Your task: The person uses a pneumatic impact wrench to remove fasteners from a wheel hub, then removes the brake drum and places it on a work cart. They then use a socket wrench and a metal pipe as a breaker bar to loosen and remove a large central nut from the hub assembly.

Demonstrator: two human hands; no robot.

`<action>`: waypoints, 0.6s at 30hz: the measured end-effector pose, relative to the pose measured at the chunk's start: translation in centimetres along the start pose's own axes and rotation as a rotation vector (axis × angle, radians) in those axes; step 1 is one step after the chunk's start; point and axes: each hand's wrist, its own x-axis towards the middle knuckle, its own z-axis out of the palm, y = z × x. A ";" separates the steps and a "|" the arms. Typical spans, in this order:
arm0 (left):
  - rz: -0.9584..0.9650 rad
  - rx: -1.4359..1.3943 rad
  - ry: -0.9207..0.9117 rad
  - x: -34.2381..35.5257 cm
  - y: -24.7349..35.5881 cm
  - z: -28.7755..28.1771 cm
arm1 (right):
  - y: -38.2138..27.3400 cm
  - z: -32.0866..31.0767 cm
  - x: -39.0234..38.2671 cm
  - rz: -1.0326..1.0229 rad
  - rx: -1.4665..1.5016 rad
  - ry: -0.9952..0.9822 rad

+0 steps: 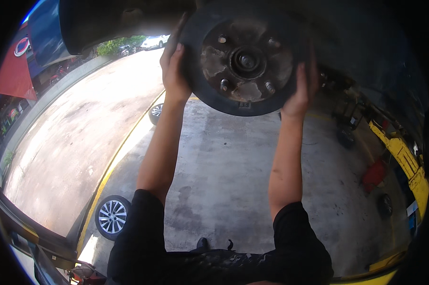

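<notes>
The floor takes up most of the view, grey concrete edged on the left by a yellow line. Above it hangs dark bodywork, with the person standing below, arms raised. At the right a yellow beam curves along the rim of the view.

Next in size is the disc, up in front of the bodywork at top centre, its round face toward the person. The hands are set wide apart with the disc between them: the left hand lies against its left rim, thumb on the near side, and the right hand is at the lower right rim, where shadow hides how far the fingers wrap.

A spoked wheel is at floor level by the yellow line; a second wheel is farther off along it.

Smallest are the hub at the disc's middle and the studs around it. The step in hand looks like handling the disc at the hub; whether on or off, I cannot tell. The next move seems to call for even effort from both sides, the disc square to the studs.
</notes>
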 end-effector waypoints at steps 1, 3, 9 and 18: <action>-0.020 -0.013 -0.010 0.0 -0.2 -0.2 | -0.2 0.0 0.1 0.005 0.003 0.008; -0.010 0.013 -0.015 0.1 -0.6 -0.6 | 0.0 -0.2 0.0 0.010 0.009 0.012; -0.002 0.083 0.003 -0.3 -0.7 -0.4 | 0.0 -0.4 -0.1 -0.025 -0.021 0.060; -0.005 0.043 0.016 0.6 -0.1 -0.3 | -0.7 -0.3 -0.6 -0.045 -0.037 0.085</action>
